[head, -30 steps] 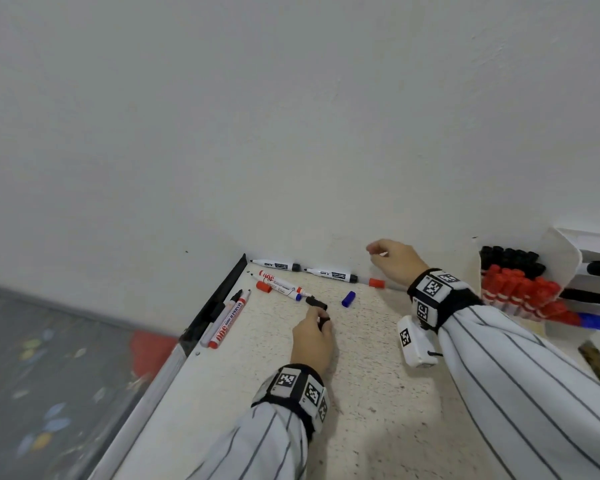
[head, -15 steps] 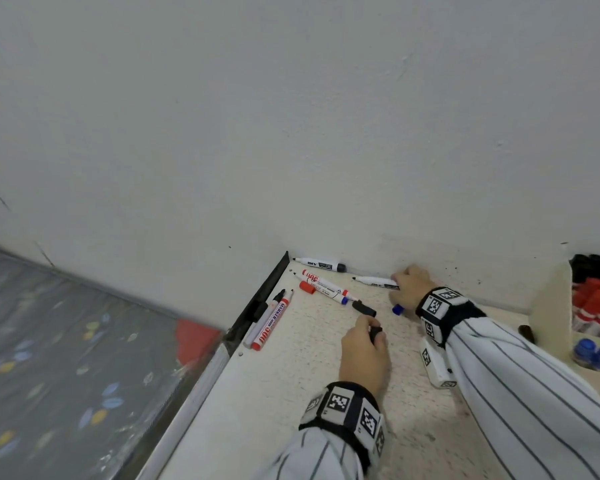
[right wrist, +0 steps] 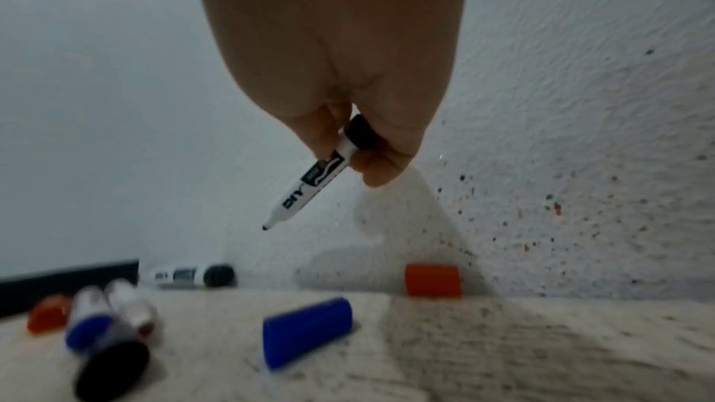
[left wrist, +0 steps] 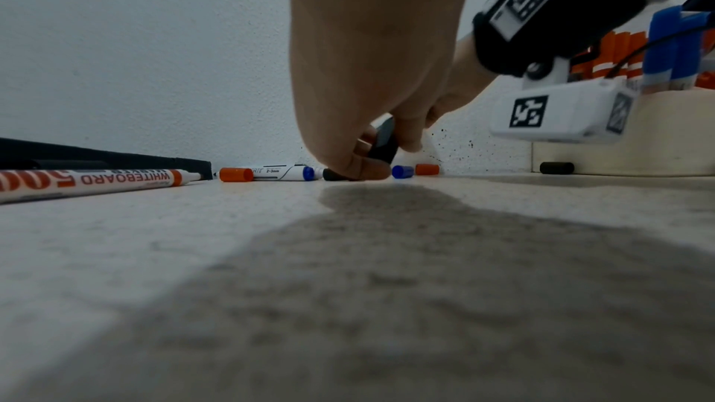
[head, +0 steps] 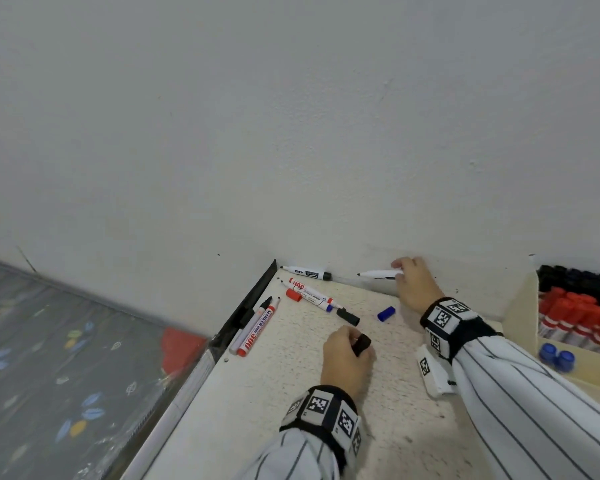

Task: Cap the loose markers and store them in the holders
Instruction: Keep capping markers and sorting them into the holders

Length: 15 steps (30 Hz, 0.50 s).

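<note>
My right hand (head: 407,282) (right wrist: 348,145) holds an uncapped white black-tipped marker (head: 378,274) (right wrist: 309,182) lifted off the table by the wall, tip pointing left. My left hand (head: 347,351) (left wrist: 371,152) pinches a black cap (head: 361,344) (left wrist: 383,141) just above the table. Loose on the table lie a blue cap (head: 386,313) (right wrist: 307,330), a red cap (head: 293,294), a second black cap (head: 349,317), an orange cap (right wrist: 433,281) against the wall, and several uncapped markers (head: 309,294). The holder (head: 520,306) at the right is full of capped markers.
The table's left edge (head: 187,386) drops to a patterned floor. A black strip (head: 246,306) runs along the far left edge, with two markers (head: 257,329) beside it. Another marker (head: 307,273) lies against the wall. Two blue-capped markers (head: 556,355) stand in the holder's front compartment.
My right hand has picked the white marker up from the wall edge and lifted it. My left hand has raised the black cap slightly. The head view has shifted left.
</note>
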{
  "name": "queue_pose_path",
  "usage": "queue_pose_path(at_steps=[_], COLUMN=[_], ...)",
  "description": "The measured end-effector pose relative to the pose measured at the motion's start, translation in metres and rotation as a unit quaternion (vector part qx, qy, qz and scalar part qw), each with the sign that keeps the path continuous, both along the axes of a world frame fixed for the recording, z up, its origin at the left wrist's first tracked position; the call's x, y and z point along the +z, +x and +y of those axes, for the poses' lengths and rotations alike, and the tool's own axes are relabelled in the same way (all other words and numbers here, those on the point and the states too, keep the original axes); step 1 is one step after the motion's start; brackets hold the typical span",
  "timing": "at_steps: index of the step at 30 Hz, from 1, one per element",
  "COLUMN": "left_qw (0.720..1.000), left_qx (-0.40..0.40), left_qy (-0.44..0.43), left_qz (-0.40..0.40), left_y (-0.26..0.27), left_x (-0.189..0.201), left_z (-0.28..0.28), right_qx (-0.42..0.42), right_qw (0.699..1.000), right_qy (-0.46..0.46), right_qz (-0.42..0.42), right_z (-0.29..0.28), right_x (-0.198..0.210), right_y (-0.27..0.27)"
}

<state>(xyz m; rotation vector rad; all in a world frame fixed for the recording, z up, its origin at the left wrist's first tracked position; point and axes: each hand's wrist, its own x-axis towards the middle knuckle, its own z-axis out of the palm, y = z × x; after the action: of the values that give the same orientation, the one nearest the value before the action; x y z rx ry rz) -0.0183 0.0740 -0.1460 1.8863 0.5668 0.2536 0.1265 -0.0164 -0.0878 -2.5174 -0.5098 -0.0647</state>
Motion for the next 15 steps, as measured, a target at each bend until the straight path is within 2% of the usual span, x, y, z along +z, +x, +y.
queue_pose_path(at_steps=[5,10,15], left_qw=[1.000,0.999,0.997], left_qx=[0.003,-0.012,-0.048], left_qy=[-0.015,0.030,0.042], left_qz=[-0.005,-0.016,-0.043], left_y=[-0.001,-0.002,-0.008], left_x=[0.003,0.007,0.014], left_z=[-0.002,0.000,-0.003], right_qx=[-0.030,-0.001,0.032], right_qw=[0.994,0.997,0.993], right_qy=[0.102,0.081,0.101], right_qz=[0.026,0.009,0.045], right_z=[-0.030,-0.054,-0.069], right_x=[0.012,0.005,0.002], right_y=[-0.022,-0.052,-0.072])
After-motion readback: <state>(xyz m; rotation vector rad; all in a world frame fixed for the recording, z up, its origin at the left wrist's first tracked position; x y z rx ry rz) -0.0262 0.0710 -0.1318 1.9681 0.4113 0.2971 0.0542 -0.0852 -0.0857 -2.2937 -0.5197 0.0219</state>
